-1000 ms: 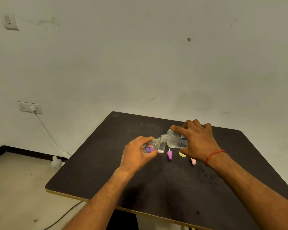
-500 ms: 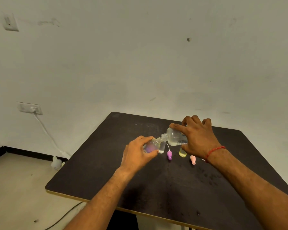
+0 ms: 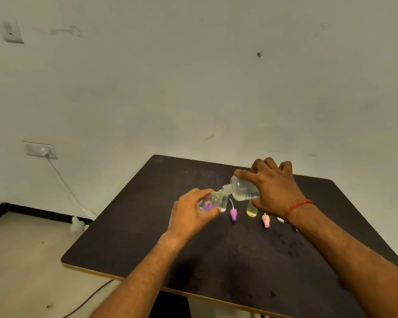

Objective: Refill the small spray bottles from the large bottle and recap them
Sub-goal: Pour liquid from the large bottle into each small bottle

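My right hand (image 3: 275,187) grips the large clear bottle (image 3: 241,190), tipped down to the left with its neck at the mouth of a small clear spray bottle (image 3: 210,200) with a purple print. My left hand (image 3: 191,212) holds that small bottle tilted toward the large one. A second small clear bottle (image 3: 223,204) stands just behind it. A small yellowish bottle (image 3: 251,210) stands uncapped under my right hand. A purple spray cap (image 3: 233,213) with its tube and a pink spray cap (image 3: 265,220) lie on the table.
The dark table (image 3: 216,260) has its front edge near me and the wall close behind. A white object (image 3: 280,219) lies partly hidden by my right wrist. A wall socket (image 3: 40,150) with a white cable sits at the left, above the floor.
My right hand has lifted the base of the large bottle higher, tipping it more steeply. The small yellowish bottle beneath it has come into fuller view. My left hand has stayed nearly still.
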A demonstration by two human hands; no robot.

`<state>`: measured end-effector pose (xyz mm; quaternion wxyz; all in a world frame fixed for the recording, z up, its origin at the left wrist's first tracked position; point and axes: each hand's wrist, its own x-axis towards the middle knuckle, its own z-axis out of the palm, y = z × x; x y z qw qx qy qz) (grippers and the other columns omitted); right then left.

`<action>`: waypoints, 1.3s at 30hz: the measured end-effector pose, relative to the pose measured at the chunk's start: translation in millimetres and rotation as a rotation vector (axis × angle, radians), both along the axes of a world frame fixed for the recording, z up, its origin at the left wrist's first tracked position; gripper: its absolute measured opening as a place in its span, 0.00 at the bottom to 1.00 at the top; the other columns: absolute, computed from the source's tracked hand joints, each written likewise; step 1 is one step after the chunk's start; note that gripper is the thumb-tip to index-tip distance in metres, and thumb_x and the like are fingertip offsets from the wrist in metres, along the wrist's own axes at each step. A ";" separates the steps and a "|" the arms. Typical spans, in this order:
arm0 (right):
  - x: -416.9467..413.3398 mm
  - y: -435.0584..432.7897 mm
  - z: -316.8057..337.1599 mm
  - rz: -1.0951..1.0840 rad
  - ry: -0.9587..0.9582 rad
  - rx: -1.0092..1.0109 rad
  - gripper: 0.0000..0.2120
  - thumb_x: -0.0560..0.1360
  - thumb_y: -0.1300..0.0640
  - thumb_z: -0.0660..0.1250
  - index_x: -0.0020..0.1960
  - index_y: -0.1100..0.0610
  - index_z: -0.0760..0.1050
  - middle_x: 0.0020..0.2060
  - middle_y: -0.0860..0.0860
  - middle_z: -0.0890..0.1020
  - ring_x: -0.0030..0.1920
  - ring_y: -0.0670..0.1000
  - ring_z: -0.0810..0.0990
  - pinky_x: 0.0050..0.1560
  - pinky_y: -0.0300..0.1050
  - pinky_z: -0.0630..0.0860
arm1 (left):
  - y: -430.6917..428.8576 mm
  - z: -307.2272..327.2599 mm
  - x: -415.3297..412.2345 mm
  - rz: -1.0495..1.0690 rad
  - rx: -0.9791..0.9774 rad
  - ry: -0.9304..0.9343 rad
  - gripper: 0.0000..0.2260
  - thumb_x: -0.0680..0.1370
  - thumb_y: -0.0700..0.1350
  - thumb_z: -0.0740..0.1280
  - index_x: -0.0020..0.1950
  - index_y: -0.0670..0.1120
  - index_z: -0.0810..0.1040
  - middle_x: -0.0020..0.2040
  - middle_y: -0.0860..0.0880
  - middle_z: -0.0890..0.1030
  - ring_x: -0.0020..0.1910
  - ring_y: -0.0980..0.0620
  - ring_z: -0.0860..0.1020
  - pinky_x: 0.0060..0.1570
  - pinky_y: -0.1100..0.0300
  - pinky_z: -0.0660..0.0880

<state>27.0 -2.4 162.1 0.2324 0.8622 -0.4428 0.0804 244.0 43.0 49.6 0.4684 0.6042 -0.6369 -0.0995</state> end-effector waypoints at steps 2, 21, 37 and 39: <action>0.1 0.2 0.5 -0.002 0.004 0.007 0.38 0.69 0.47 0.72 0.74 0.37 0.57 0.60 0.49 0.69 0.64 0.52 0.65 0.58 0.54 0.61 | -0.1 -0.6 0.0 0.000 0.001 0.004 0.23 0.72 0.58 0.75 0.66 0.56 0.79 0.54 0.58 0.80 0.49 0.61 0.79 0.51 0.68 0.78; 1.0 -1.9 1.3 -0.005 0.033 -0.010 0.39 0.69 0.46 0.72 0.74 0.37 0.56 0.61 0.49 0.69 0.64 0.53 0.65 0.59 0.55 0.62 | 1.1 0.2 -0.4 -0.005 0.013 0.015 0.24 0.72 0.57 0.76 0.66 0.55 0.78 0.56 0.57 0.80 0.51 0.59 0.80 0.53 0.64 0.80; -0.3 -0.6 2.9 -0.010 0.059 -0.035 0.39 0.67 0.47 0.73 0.73 0.37 0.59 0.59 0.50 0.71 0.63 0.53 0.67 0.57 0.56 0.64 | 1.0 -0.7 -3.2 -0.018 -0.013 0.035 0.23 0.72 0.57 0.76 0.65 0.55 0.80 0.55 0.57 0.81 0.52 0.60 0.80 0.52 0.67 0.78; -0.1 -0.7 3.5 -0.008 0.061 -0.038 0.38 0.67 0.47 0.73 0.73 0.37 0.59 0.59 0.50 0.71 0.63 0.53 0.67 0.57 0.56 0.64 | 1.2 -0.3 -3.6 -0.017 -0.014 0.040 0.22 0.72 0.56 0.76 0.65 0.55 0.79 0.54 0.57 0.81 0.51 0.60 0.80 0.51 0.66 0.79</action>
